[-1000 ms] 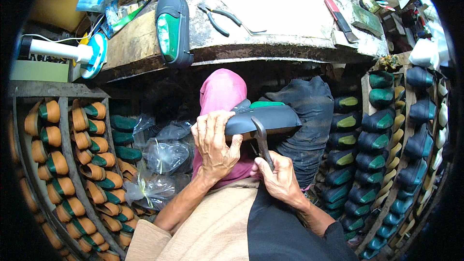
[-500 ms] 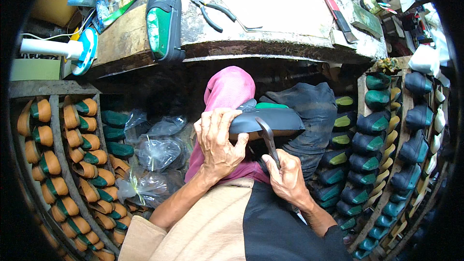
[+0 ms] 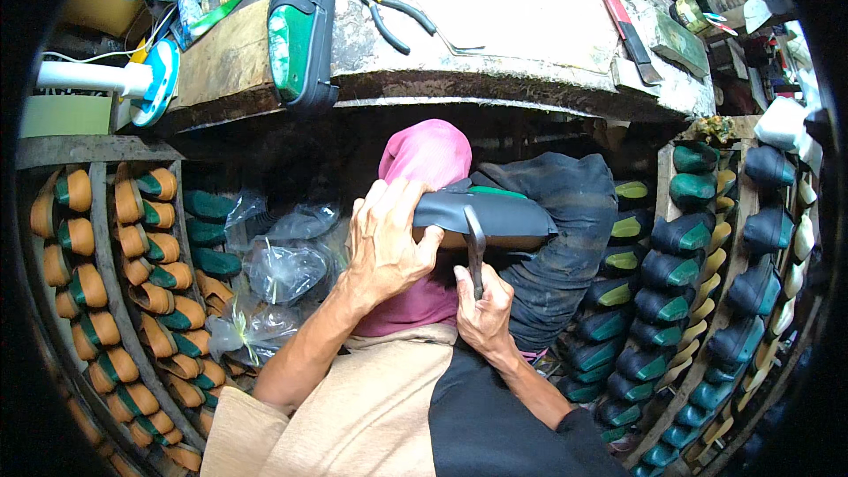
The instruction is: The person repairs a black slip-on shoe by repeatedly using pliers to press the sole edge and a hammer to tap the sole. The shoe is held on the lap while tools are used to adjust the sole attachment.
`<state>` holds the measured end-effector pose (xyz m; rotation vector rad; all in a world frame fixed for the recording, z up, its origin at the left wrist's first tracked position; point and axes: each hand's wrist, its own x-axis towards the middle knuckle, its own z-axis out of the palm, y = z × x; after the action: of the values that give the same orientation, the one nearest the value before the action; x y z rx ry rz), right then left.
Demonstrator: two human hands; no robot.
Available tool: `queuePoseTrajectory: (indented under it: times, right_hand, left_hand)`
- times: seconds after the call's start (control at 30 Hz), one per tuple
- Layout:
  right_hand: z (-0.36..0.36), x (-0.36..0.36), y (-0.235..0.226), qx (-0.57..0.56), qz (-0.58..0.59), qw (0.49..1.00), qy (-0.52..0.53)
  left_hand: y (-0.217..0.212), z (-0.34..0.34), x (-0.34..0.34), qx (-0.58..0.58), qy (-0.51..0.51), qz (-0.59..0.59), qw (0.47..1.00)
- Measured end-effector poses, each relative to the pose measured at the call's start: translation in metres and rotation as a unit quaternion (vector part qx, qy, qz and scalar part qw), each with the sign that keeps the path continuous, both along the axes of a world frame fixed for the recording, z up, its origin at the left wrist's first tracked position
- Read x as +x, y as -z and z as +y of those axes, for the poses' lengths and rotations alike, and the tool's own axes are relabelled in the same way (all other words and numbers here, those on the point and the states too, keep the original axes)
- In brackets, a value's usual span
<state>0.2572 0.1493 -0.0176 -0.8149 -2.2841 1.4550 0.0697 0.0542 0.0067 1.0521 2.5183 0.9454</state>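
Shoe upper on its last [image 3: 495, 216]: dark grey, sole side up, held just below the workbench edge [image 3: 424, 88] and above a pink cloth [image 3: 428, 159] over the knee.

Left hand [image 3: 384, 243]: fingers curled over the heel end, thumb pressed to the near side; clamps the item firmly.

Right hand [image 3: 484, 309]: fingers closed around the handle of a slim metal lasting tool [image 3: 474, 247], which stands upright with its tip against the near edge of the upper. Whether the tip grips the material cannot be told.

Handling note, as a judgement: the step goes best with the left hand holding the last steady against the knee while the tool works in short, even pulls, kept close to the edge so the material lies smooth without creases.

Surroundings: dark cloth bundle [image 3: 556, 247] behind; second lasted shoe [image 3: 302, 31], pliers [image 3: 393, 11] and red-handled knife [image 3: 627, 31] on the bench; tan-and-green lasts [image 3: 132, 274] racked left, dark shoes [image 3: 689, 283] racked right; plastic bags [image 3: 283, 269] near the left rack.
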Motion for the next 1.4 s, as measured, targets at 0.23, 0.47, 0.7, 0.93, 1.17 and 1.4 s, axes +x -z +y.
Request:
queuePoseTrajectory:
  times: [0.23,0.47,0.7,0.93,1.17,1.4]
  right_hand:
    - [-0.005,-0.006,0.028,0.047,0.045,0.997,0.03]
    - [-0.007,0.006,0.016,-0.014,-0.012,1.0,0.006]
    - [-0.009,0.022,0.016,0.021,-0.013,1.0,-0.014]
    - [-0.014,0.029,0.022,0.041,-0.017,0.999,-0.022]
    - [-0.015,0.045,-0.001,-0.017,-0.063,0.998,-0.008]
    - [0.002,-0.005,-0.008,0.039,-0.048,0.998,-0.011]
  left_hand:
    - [0.024,0.002,-0.007,0.015,0.011,0.014,1.0]
    - [0.036,-0.011,-0.007,0.015,0.055,0.043,0.997]
    - [0.02,-0.023,-0.016,0.035,0.099,-0.1,0.989]
    - [0.025,-0.003,0.014,0.022,-0.08,-0.037,0.996]
    - [0.034,-0.012,0.01,0.014,-0.02,0.018,1.0]
    - [0.043,-0.019,0.009,0.018,0.006,0.033,0.999]
